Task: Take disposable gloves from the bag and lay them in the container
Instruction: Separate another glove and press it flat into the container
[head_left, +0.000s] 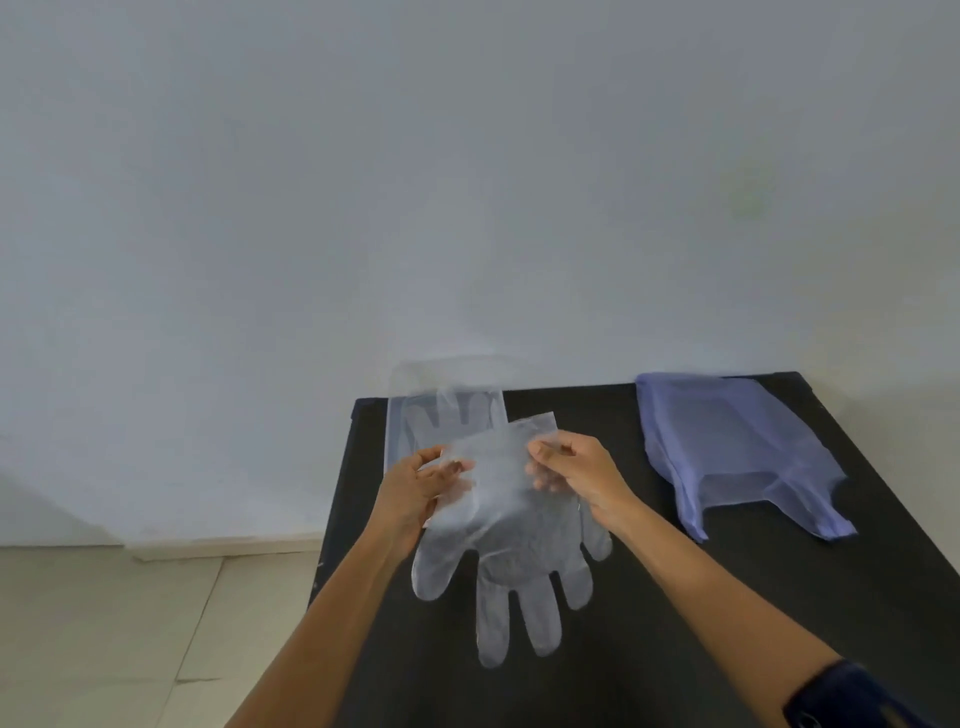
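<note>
A clear disposable glove (511, 540) hangs over the black table, cuff up and fingers pointing toward me. My left hand (415, 488) pinches the cuff's left edge and my right hand (576, 475) pinches its right edge. Behind them, at the table's far left, stands a clear container (415, 410) with at least one more clear glove lying inside. A purple plastic bag (727, 447) lies flat at the far right of the table, apart from both hands.
The black table (727, 597) fills the lower right; its left edge drops to a tiled floor (130, 623). A pale wall (415, 182) rises right behind the table. A dark band sits on my right forearm (852, 696).
</note>
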